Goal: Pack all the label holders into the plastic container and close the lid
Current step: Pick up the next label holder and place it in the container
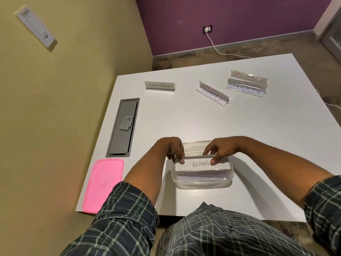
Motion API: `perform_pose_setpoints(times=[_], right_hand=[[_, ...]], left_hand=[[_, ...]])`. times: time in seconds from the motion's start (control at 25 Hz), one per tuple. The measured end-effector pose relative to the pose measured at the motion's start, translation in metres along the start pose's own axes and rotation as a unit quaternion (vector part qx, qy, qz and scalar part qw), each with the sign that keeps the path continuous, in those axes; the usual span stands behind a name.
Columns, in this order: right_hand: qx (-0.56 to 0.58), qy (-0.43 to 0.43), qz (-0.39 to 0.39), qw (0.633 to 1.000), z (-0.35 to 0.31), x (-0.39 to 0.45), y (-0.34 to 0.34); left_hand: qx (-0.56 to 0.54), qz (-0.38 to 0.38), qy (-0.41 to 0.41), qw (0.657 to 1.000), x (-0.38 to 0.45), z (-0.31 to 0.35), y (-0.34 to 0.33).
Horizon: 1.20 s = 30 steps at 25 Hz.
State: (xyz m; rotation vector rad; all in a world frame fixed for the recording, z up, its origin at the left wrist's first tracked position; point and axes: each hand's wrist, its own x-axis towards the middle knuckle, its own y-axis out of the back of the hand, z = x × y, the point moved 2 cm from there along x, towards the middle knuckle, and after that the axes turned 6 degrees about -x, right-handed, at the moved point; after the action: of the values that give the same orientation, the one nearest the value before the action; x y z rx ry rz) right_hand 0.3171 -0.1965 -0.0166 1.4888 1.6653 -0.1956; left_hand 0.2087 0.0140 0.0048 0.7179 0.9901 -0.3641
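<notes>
A clear plastic container (203,182) sits near the table's front edge. Over it, my left hand (174,149) and my right hand (221,151) each pinch one end of a clear label holder marked ALPHA (201,164). Another label holder (200,177) lies in the container beneath it. The pink lid (103,183) lies flat at the table's front left corner. Farther back on the table lie a holder marked SUPERMAN (159,86), a slanted one (213,93), and a pair at the right, one marked KOSAKSI (246,88) with a second holder (249,76) behind it.
A grey cable hatch (123,126) is set into the white table (184,122) at the left, beside a tan wall. A white cable (217,48) runs from a socket on the purple wall across the floor behind the table.
</notes>
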Motion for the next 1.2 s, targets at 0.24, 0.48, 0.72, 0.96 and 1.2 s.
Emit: perform_pose_setpoints(times=[0.24,0.48,0.72,0.96,1.2], right_hand=[[-0.196,-0.045,0.011,0.98,0.0,0.01,-0.022],[-0.317,-0.011,0.029,0.948,-0.003,0.012,-0.036],[-0.397,0.023,0.026,0.917,-0.002,0.019,-0.052],[-0.428,0.031,0.016,0.903,-0.002,0.023,-0.055],[-0.499,0.04,-0.023,0.866,-0.017,0.032,-0.048]], left_hand=[[0.016,0.005,0.004,1.0,0.003,-0.002,-0.029],[0.224,0.097,-0.002,0.97,0.001,0.004,-0.05],[0.317,0.131,-0.008,0.939,0.004,0.011,-0.055],[0.367,0.131,-0.006,0.921,0.017,0.01,-0.061],[0.375,0.113,-0.015,0.92,0.031,0.012,-0.059]])
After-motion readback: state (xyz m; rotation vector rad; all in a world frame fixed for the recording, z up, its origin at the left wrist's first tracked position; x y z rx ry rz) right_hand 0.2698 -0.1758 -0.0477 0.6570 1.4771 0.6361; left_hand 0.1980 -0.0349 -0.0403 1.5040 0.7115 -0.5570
